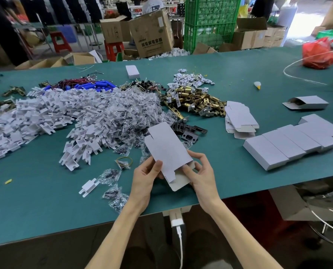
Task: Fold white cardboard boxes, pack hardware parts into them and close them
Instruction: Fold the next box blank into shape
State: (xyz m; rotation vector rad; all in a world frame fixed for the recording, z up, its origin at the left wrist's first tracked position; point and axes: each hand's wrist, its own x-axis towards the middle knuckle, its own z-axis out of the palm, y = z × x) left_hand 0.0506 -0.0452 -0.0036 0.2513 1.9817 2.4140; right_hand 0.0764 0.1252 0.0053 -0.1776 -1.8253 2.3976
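Note:
A flat white cardboard box blank [166, 147] is held tilted above the green table [45, 200], its near end flap open. My left hand [145, 178] grips its left edge with the thumb on top. My right hand [199, 174] holds the right side, its thumb pressing the near flap. Behind lie heaps of white plastic inserts [45, 113], bagged screws [126, 113], brass latch parts [196, 100] and dark strike plates [188, 131]. A stack of flat box blanks [239, 117] and a row of closed white boxes [289, 144] lie to the right.
One open-ended box [307, 102] and a red plastic bag [318, 53] are at the far right. A single white box [132, 71] stands at the back. Loose screw bags [115, 195] and an insert [89, 187] lie near my left hand. Brown cartons and green crates stand beyond the table.

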